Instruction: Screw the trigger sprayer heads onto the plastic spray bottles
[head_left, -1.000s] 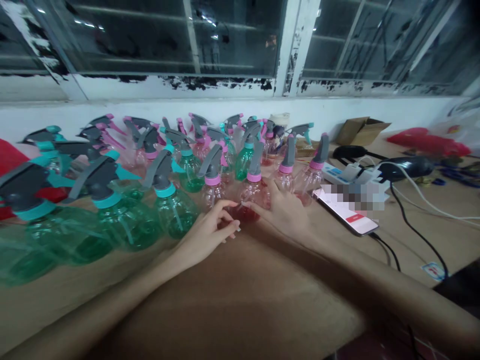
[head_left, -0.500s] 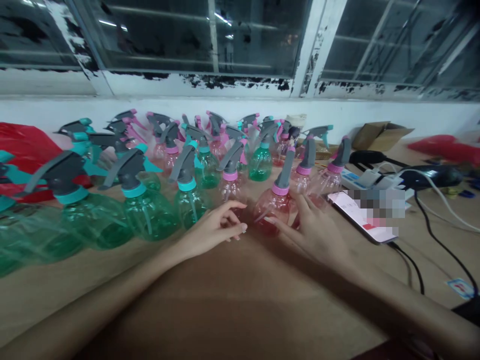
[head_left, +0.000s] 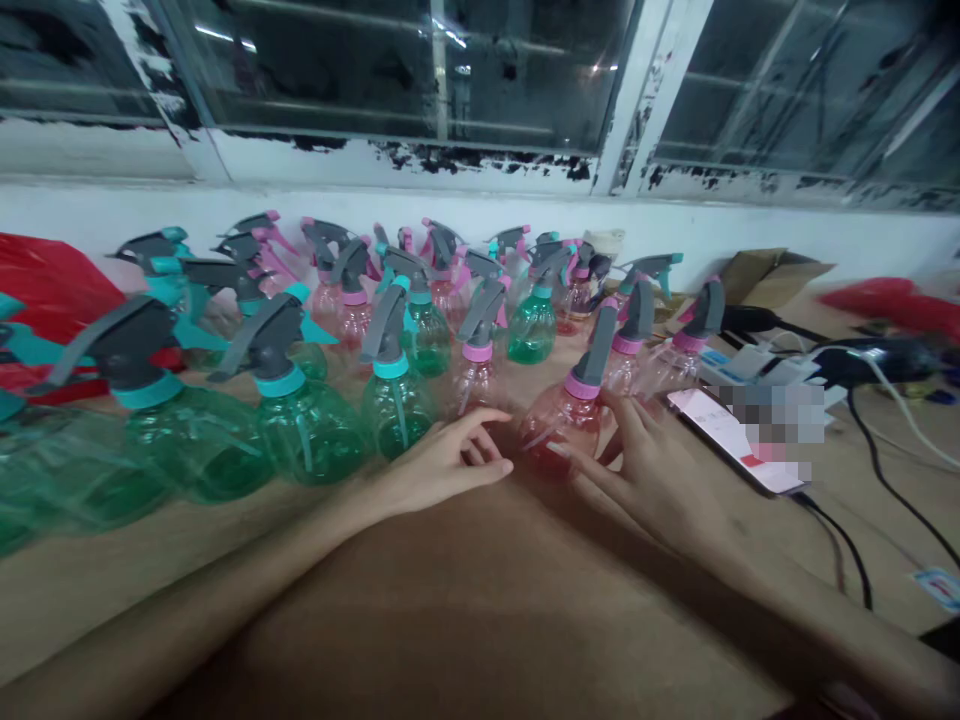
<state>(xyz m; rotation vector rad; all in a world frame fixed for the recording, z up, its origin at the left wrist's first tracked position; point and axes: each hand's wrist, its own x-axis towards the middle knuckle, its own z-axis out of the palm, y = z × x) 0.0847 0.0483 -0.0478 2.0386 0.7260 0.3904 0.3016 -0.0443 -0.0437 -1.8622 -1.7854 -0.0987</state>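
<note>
A pink spray bottle point(head_left: 564, 428) with a grey trigger and pink collar stands at the front of a crowd of bottles. My right hand point(head_left: 651, 478) lies at its right side, fingers stretched and spread against the bottle's body without closing round it. My left hand point(head_left: 448, 458) rests on the brown table point(head_left: 480, 600) just left of that bottle, index finger and thumb stretched toward it, the other fingers loosely curled, holding nothing. A green spray bottle point(head_left: 395, 405) with a teal collar stands right behind my left hand.
Several green and pink spray bottles point(head_left: 300, 425) fill the table's back and left, up to the white wall. A phone point(head_left: 739, 440) lies right of my right hand. Beyond it are a power strip point(head_left: 757, 368), black cables point(head_left: 847, 560) and a cardboard box point(head_left: 772, 275). A red bag point(head_left: 45, 300) lies at far left.
The view has shifted left and closer. Both hands stay beside the pink bottle; my right fingers have closed in a little more around its side.
</note>
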